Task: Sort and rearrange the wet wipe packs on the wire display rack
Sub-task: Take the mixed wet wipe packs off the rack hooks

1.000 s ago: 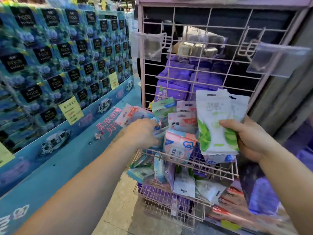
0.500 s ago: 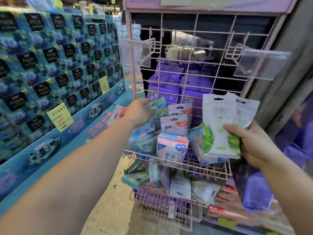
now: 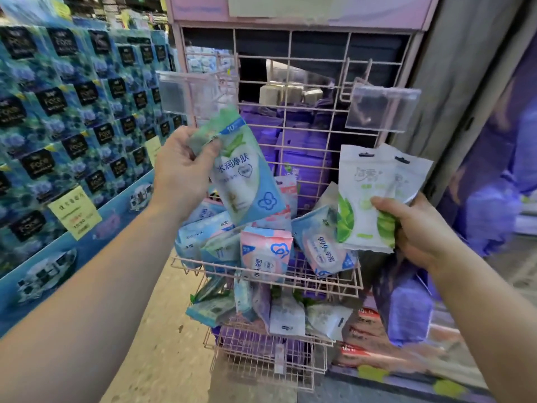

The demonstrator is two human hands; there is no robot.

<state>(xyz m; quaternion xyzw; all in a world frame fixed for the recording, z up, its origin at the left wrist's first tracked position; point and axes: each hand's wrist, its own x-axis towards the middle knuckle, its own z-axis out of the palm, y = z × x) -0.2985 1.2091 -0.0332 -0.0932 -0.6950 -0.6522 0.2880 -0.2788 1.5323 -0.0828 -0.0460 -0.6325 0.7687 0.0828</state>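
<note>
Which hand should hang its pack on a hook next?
Probably the left hand: it holds one blue pack lifted beside the left hook. The right hand grips several white packs lower down.

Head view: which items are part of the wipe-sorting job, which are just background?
Job:
- left hand gripping blue-green wipe pack
- right hand holding white leaf-print wipe packs
- pink wire rack with loose pink-and-blue packs

Background:
- wall of blue tissue packs
- yellow price tag
- clear plastic label holders
- purple packs behind grid
</note>
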